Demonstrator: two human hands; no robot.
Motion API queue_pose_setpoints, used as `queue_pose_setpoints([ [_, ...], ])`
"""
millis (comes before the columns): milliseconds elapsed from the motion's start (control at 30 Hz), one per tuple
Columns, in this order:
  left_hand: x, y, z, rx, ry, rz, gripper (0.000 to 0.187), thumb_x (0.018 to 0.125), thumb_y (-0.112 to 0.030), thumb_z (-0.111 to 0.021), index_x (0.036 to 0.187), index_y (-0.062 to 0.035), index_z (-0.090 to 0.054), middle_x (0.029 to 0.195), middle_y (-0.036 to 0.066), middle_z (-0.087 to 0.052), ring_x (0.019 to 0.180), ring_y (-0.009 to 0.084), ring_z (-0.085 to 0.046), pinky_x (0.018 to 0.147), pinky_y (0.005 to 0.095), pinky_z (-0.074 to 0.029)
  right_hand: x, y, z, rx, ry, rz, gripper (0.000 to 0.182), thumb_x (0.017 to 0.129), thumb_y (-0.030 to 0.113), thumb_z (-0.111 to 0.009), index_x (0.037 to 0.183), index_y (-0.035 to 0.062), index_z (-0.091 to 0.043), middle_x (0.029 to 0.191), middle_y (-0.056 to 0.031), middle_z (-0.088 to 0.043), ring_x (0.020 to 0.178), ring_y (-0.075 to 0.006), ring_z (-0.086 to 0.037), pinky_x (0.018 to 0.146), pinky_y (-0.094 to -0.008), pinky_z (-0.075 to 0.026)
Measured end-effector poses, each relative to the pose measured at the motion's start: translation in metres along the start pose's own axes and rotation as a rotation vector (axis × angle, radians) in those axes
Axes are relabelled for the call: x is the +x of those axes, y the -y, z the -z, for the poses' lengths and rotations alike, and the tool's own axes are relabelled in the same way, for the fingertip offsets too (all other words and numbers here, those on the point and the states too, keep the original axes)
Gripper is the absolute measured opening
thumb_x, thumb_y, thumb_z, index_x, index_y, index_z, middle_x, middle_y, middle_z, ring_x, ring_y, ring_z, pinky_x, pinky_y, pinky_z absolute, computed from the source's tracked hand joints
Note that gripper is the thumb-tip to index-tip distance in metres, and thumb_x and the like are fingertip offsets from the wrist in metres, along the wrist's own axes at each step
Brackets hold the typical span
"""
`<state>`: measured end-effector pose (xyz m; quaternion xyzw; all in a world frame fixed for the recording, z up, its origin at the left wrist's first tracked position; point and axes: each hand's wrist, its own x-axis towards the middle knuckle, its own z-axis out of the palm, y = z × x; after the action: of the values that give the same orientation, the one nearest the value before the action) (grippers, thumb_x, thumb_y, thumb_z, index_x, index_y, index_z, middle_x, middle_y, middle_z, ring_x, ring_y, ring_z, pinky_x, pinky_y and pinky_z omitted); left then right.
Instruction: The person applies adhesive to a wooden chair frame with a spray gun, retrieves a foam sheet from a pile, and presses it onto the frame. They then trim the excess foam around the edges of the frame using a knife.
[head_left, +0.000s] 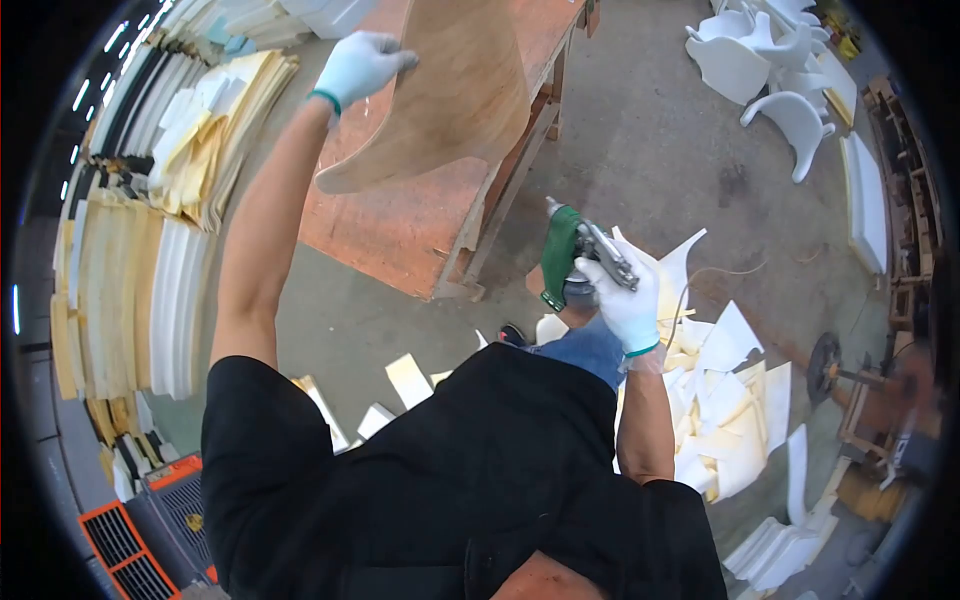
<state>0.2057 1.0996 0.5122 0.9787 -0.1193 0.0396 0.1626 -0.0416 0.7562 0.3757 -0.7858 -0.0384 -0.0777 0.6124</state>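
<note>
- Pale sheets [120, 290] stacked along the left side
- White curved pieces [730, 68] heaped at upper right
- Cream and white offcuts [725, 400] piled at right
- Orange-framed grilles [128, 550] at lower left
- Dark wheel [824, 368] near the right edge

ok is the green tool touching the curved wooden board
Apart. The head view shows the table's edge and floor between the green tool, held in the right hand, and the curved wooden board.

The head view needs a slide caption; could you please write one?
Gloved left hand at a curved wooden panel, right hand gripping a green tool.
</note>
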Motion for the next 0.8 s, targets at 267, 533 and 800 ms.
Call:
queue_pose_setpoints([
  [267,-0.107,0.052,-0.076,-0.208,-0.293,0.352,0.021,0.088,-0.025,-0.067,0.091,-0.0054,-0.072,0.078,0.016,-0.068,0.069,0.0287,-0.064,0.07,0.0374,-0.05,0.065,-0.035,0.074,0.005,0.1,-0.126,0.036,0.084,0.008,-0.077,0.118,-0.0017,-0.066,0.097,-0.0053,-0.072,0.088,-0.01,-0.065,0.081,-0.026,-0.051],
  [533,-0.111,0.01,-0.113,-0.437,-0.521,0.789,0.043,0.087,-0.011,-0.065,0.128,-0.0001,-0.057,0.105,0.017,-0.071,0.092,0.0206,-0.067,0.079,0.03,-0.052,0.235,-0.081,0.116,0.105,0.434,0.008,0.037,0.087,0.001,-0.072,0.123,-0.0037,-0.064,0.104,-0.0058,-0.071,0.092,-0.0094,-0.064,0.085,-0.0261,-0.051],
  [800,-0.18,-0.175,-0.219,-0.114,-0.89,1.216,0.037,0.091,-0.033,-0.067,0.1,0.0026,-0.07,0.094,0.02,-0.072,0.088,0.03,-0.068,0.083,0.0389,-0.053,0.322,-0.082,0.131,0.267,0.621,0.177,0.023,0.089,0.005,-0.073,0.109,-0.0036,-0.066,0.094,-0.009,-0.07,0.083,-0.0125,-0.065,0.076,-0.0268,-0.051],
])
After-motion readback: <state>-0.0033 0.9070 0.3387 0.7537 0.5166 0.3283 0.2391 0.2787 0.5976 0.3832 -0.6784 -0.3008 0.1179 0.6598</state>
